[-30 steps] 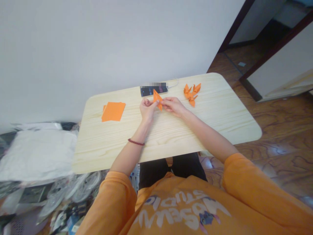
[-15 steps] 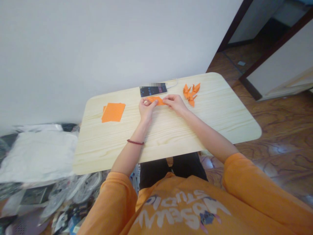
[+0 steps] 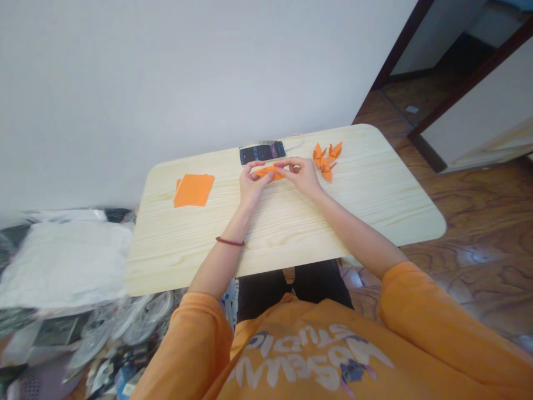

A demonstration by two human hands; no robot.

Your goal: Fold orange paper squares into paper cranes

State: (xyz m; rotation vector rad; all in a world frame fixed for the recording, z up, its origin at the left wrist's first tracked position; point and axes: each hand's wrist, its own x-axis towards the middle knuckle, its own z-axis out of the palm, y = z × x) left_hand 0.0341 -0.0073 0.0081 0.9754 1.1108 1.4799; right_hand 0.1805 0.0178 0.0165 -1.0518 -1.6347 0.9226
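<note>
A small piece of folded orange paper (image 3: 272, 174) is between my two hands, just in front of the phone (image 3: 262, 153). My left hand (image 3: 251, 186) pinches its left part, with the thumb lying on top. On the right side, my right hand (image 3: 303, 175) grips the paper between thumb and fingers. The fingers hide much of its edges, and the exact fold is too small to make out. Several folded orange paper figures (image 3: 327, 160) lie close together to the right of my right hand. Left of my hands rests a stack of square orange paper (image 3: 194, 190).
The pale wooden table (image 3: 175, 244) stands against a white wall (image 3: 200, 72). A white cable (image 3: 296, 145) runs from the phone's right end. Bagged items and a white bundle (image 3: 66, 264) crowd the floor side at left. A doorway opens at the far right.
My right fingers have moved inward over the orange paper, and less of it shows between my hands. My left hand keeps its hold. The stack and figures stay in place.
</note>
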